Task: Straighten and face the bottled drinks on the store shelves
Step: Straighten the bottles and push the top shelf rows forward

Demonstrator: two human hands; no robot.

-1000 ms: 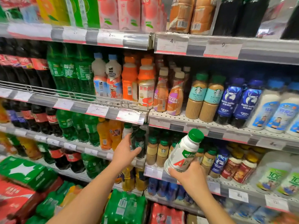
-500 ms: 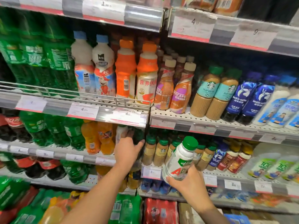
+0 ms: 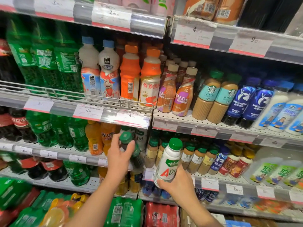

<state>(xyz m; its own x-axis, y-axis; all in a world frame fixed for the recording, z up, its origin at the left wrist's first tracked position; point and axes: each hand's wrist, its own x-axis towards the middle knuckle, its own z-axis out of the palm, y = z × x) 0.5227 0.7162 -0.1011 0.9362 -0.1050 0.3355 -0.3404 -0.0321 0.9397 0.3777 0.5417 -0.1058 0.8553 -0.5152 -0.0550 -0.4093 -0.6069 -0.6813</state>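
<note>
Gripping a green-capped dark bottle (image 3: 131,149) near its neck, the left hand (image 3: 118,158) has it tilted, cap leaning up and left, at the front of the shelf (image 3: 54,154) beside the orange soda bottles (image 3: 98,138). The right hand (image 3: 176,184) wraps the base of a white AD milk-drink bottle (image 3: 169,162), held off the shelf, long axis leaning right. The matching white bottles (image 3: 140,136), probably its row, stand up-left, nearer the left hand.

A white bottle (image 3: 168,163) with a green cap and a label reading "AD" in red and green is held by its base in the right hand (image 3: 177,185), tilted slightly right, in front of the lower shelf (image 3: 229,182). A second bottle (image 3: 131,149) with a green cap, blurred, is gripped near its neck by the left hand (image 3: 118,158), leaning out from the shelf edge.
</note>
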